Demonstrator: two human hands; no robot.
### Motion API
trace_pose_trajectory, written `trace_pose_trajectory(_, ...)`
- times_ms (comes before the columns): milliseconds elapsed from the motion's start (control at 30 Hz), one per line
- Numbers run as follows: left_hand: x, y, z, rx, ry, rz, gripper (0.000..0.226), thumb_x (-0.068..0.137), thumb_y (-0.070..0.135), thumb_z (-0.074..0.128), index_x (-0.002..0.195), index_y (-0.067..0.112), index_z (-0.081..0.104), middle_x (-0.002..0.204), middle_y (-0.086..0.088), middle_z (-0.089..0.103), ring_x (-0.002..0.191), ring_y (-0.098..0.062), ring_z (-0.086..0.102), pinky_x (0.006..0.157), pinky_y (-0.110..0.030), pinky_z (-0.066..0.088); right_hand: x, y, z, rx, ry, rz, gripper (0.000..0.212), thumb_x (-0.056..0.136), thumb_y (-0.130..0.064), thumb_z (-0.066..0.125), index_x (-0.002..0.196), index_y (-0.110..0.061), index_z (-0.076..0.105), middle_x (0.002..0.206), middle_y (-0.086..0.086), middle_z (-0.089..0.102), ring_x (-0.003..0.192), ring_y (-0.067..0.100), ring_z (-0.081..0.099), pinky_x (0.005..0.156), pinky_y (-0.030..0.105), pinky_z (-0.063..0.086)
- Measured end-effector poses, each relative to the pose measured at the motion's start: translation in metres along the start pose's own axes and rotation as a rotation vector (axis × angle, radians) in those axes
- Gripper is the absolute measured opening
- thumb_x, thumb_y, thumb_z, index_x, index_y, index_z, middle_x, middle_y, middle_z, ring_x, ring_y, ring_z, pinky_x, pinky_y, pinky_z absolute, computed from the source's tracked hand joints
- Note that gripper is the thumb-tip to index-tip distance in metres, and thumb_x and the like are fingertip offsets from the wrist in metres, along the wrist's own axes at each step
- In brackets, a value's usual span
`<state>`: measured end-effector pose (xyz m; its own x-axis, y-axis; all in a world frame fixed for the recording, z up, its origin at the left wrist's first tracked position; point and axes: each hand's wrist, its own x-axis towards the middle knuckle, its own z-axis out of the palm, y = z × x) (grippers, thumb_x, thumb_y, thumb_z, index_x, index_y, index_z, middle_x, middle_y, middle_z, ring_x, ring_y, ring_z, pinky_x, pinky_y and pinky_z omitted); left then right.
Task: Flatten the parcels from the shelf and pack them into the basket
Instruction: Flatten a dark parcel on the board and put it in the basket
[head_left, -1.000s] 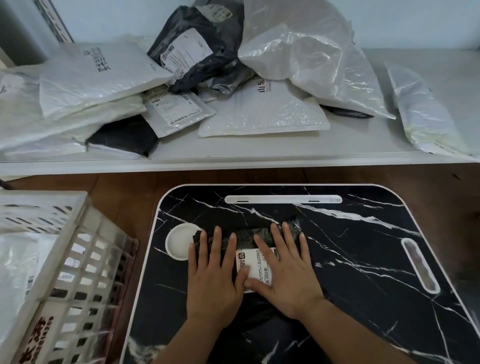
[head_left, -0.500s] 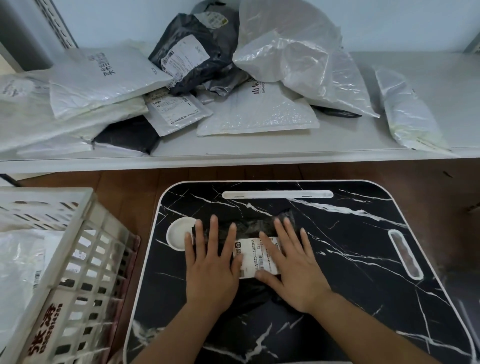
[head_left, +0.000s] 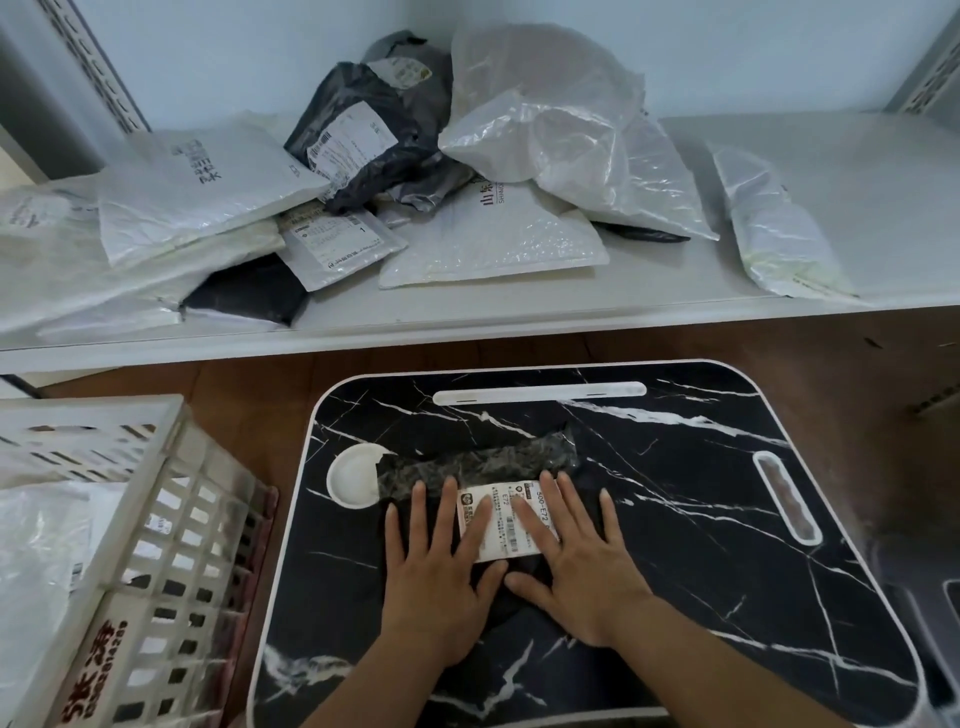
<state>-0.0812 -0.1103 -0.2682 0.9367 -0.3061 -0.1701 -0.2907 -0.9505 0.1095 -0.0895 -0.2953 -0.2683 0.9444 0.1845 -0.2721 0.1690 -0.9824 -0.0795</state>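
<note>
A black plastic parcel with a white shipping label lies on the black marble-patterned lap table. My left hand presses flat on its left part, fingers straight and spread. Beside it, my right hand lies flat on the label and the parcel's right part. The white slatted basket stands to the left of the table and holds white parcels. On the white shelf behind is a heap of white and black parcels.
A round white cup recess sits at the table's left, partly covered by the parcel. A long white slot runs along its far edge and a handle cutout lies at its right. Brown floor shows between shelf and table.
Both flat hands have slid a little toward me over the parcel, baring more of its far end. The camera has tilted, so more of the shelf's back wall shows.
</note>
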Motion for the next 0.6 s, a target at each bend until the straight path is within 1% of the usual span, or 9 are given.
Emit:
trace_pose_trajectory(67, 0.004, -0.003, -0.005, 0.028, 0.005, 0.039, 0.064, 0.093, 0.062, 0.025, 0.140, 0.025, 0.047, 0.139, -0.019, 0.051, 0.130, -0.044, 0.042, 0.109, -0.056, 0.020, 0.005, 0.001, -0.009, -0.021, -0.036, -0.019, 0.084, 0.087, -0.079, 0.015, 0.139, -0.023, 0.049, 0.140, 0.016, 0.052, 0.133, 0.031, 0.045, 0.104, 0.060, 0.021)
trace_pose_trajectory(133, 0.010, -0.009, -0.009, 0.048, 0.023, 0.074, 0.064, 0.091, 0.063, 0.028, 0.140, 0.027, 0.048, 0.136, -0.019, 0.053, 0.130, -0.044, 0.042, 0.111, -0.056, 0.017, 0.012, 0.004, -0.019, -0.062, -0.017, -0.069, 0.092, 0.083, -0.084, 0.012, 0.144, -0.022, 0.043, 0.145, 0.020, 0.045, 0.138, 0.034, 0.037, 0.107, 0.056, 0.018)
trace_pose_trajectory(167, 0.012, -0.013, -0.009, 0.049, 0.029, 0.069, 0.063, 0.092, 0.064, 0.026, 0.142, 0.030, 0.044, 0.141, -0.019, 0.049, 0.134, -0.044, 0.038, 0.112, -0.057, 0.015, 0.016, 0.004, -0.022, -0.080, -0.006, -0.108, 0.096, 0.081, -0.086, 0.011, 0.150, -0.023, 0.030, 0.154, 0.022, 0.029, 0.145, 0.034, 0.021, 0.110, 0.054, 0.013)
trace_pose_trajectory(233, 0.015, -0.017, -0.006, 0.044, 0.008, 0.044, 0.063, 0.094, 0.067, 0.018, 0.148, 0.036, 0.032, 0.152, -0.015, 0.035, 0.141, -0.043, 0.026, 0.111, -0.059, 0.013, 0.022, 0.004, -0.022, -0.098, -0.003, -0.195, 0.099, 0.074, -0.088, 0.007, 0.152, -0.030, -0.013, 0.158, 0.016, -0.019, 0.145, 0.030, -0.023, 0.117, 0.049, -0.006)
trace_pose_trajectory(267, 0.017, -0.018, -0.004, 0.036, 0.003, 0.035, 0.064, 0.094, 0.068, 0.014, 0.149, 0.038, 0.025, 0.155, -0.014, 0.029, 0.143, -0.043, 0.020, 0.111, -0.060, 0.011, 0.024, 0.004, -0.022, -0.084, -0.066, -0.195, 0.098, 0.070, -0.089, 0.004, 0.144, -0.033, -0.030, 0.153, 0.011, -0.035, 0.140, 0.027, -0.036, 0.117, 0.048, -0.014)
trace_pose_trajectory(333, 0.020, -0.019, -0.007, 0.051, -0.020, 0.044, 0.066, 0.090, 0.072, 0.004, 0.150, 0.043, 0.005, 0.161, -0.011, 0.008, 0.146, -0.041, -0.001, 0.113, -0.059, 0.000, 0.027, 0.003, -0.024, -0.088, -0.134, -0.184, 0.095, 0.062, -0.089, -0.004, 0.131, -0.037, -0.044, 0.148, 0.007, -0.044, 0.134, 0.025, -0.044, 0.116, 0.049, -0.019)
trace_pose_trajectory(433, 0.024, -0.021, -0.013, 0.066, -0.088, 0.070, 0.067, 0.081, 0.075, -0.008, 0.140, 0.046, -0.024, 0.157, -0.004, -0.027, 0.141, -0.034, -0.031, 0.113, -0.056, -0.018, 0.031, 0.003, -0.025, -0.075, -0.199, -0.166, 0.097, 0.054, -0.090, -0.009, 0.126, -0.039, -0.048, 0.145, 0.007, -0.048, 0.132, 0.024, -0.047, 0.114, 0.049, -0.021)
trace_pose_trajectory(533, 0.029, -0.020, -0.023, 0.083, -0.208, 0.067, 0.067, 0.088, 0.072, 0.002, 0.144, 0.046, -0.022, 0.156, -0.003, -0.031, 0.140, -0.033, -0.034, 0.113, -0.056, -0.017, 0.033, 0.002, -0.029, -0.049, -0.227, -0.155, 0.103, 0.049, -0.092, -0.012, 0.131, -0.037, -0.043, 0.146, 0.007, -0.047, 0.131, 0.024, -0.048, 0.114, 0.049, -0.022)
trace_pose_trajectory(600, 0.031, -0.022, -0.034, 0.018, -0.233, 0.051, 0.063, 0.093, 0.067, 0.010, 0.148, 0.046, -0.011, 0.159, -0.001, -0.022, 0.144, -0.031, -0.025, 0.116, -0.053, -0.013, 0.031, 0.002, -0.030, -0.013, -0.210, -0.163, 0.107, 0.046, -0.095, -0.016, 0.134, -0.038, -0.039, 0.150, 0.006, -0.043, 0.133, 0.022, -0.045, 0.115, 0.048, -0.020)
